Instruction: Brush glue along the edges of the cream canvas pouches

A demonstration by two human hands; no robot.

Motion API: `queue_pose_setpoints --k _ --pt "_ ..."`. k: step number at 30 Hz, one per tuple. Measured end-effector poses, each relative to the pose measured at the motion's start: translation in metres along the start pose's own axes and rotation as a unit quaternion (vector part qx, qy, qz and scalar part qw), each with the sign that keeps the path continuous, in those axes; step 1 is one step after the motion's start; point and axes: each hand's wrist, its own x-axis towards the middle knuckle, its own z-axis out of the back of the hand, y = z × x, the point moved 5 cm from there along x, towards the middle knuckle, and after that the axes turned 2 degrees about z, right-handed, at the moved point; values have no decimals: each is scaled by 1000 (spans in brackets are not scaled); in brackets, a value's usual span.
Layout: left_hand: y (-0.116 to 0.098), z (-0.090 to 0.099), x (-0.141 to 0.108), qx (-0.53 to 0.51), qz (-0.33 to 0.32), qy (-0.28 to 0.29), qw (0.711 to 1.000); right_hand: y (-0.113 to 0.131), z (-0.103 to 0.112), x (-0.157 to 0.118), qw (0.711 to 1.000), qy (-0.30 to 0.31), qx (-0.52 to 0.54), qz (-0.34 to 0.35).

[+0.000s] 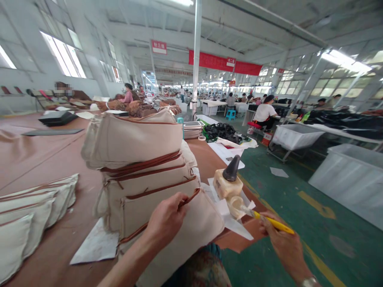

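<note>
My left hand [168,217] pinches the brown-trimmed top edge of a cream fabric panel [197,227], which hangs at the front of a tall stack. In my right hand [281,235] is a brush with a yellow handle [277,224], its bristle end down in a small cream cup [235,205]. Right behind the cup stands a square yellowish bottle [227,184] with a black cone-shaped cap [231,169]. The stack of cream panels with brown edging [137,139] rises just beyond my left hand.
More cream pieces [36,211] lie fanned on the brown table [80,215] at left. White paper [97,241] pokes out beneath the stack. Grey bins [350,179] stand on the green floor at right. Several people sit working farther back, one in a white top [265,113].
</note>
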Motion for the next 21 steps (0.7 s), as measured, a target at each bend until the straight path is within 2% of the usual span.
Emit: queue_pose_setpoints --k 3,5,8,10,12,18,21 --pt "3 -3 -7 -62 -1 -17 998 19 14 -5 993 -88 22 -71" --pt "2 -6 -11 -90 -4 -26 996 44 17 -9 977 -128 133 -107" --pt "-3 -11 -17 -139 -14 -21 990 92 5 -14 940 -112 301 -112" --pt "-8 -13 -21 -167 -17 -10 986 121 -5 -15 932 -84 340 -92" --pt "-13 -14 -25 -184 -19 -1 983 139 -15 -15 932 -60 351 -72" --pt "-29 -10 -38 -231 -13 28 972 150 -45 -6 952 19 305 -27" --pt "-34 -8 -41 -241 -9 41 970 150 -47 -1 959 8 283 -26"
